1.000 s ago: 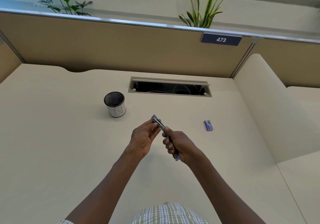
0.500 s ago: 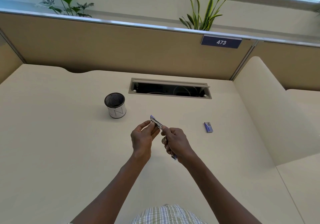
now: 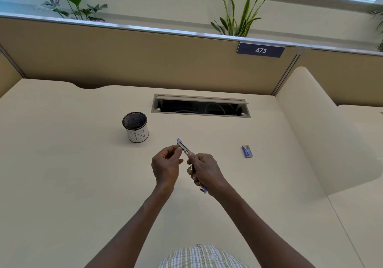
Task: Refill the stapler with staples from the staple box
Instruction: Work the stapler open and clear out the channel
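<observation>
A small metal stapler with blue ends is held above the desk, its far tip pointing up and left. My right hand grips its rear part, and the blue back end sticks out below the palm. My left hand pinches the metal front part between thumb and fingers. I cannot tell whether staples are in the pinch. The blue staple box lies flat on the desk, well to the right of both hands.
A mesh pen cup with a white label stands left of the hands. Behind them is an open cable slot in the beige desk. A partition with the sign 473 closes the back; a raised ledge runs along the right.
Both hands with the stapler have drifted slightly up and away from me. My left fingers have closed further onto the stapler's front part. The staple box has not moved.
</observation>
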